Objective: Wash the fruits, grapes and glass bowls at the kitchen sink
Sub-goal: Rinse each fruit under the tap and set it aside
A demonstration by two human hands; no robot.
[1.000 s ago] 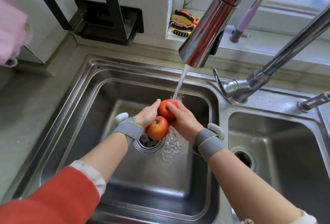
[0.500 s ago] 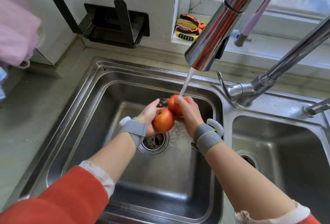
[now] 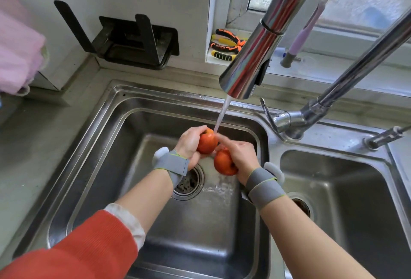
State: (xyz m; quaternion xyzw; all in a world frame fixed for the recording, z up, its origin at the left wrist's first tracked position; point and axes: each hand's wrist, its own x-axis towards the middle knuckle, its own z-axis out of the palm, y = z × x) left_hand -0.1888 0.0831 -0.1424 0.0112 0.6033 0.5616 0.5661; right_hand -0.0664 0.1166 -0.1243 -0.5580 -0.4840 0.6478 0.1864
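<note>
Left hand (image 3: 189,143) cups one apple (image 3: 206,142) under the stream; right hand (image 3: 241,154) wraps the other (image 3: 223,163), just below, both over the left basin (image 3: 111,156). Wet skins look slick — firm, fairly light fruit, best held round the middle, fingers curled underneath — not by the fingertips.

Left basin (image 3: 89,167): water stream (image 3: 221,114) from faucet spout (image 3: 249,72) at 12 o'clock | left hand (image 3: 189,143) grips upper apple (image 3: 205,143) under stream | right hand (image 3: 242,156) grips lower apple (image 3: 223,163), at 4 o'clock of the upper, touching | drain (image 3: 189,183) beneath | grey wrist straps (image 3: 175,164) on both wrists | pliers (image 3: 226,44) on sill, 12 o'clock.
</note>
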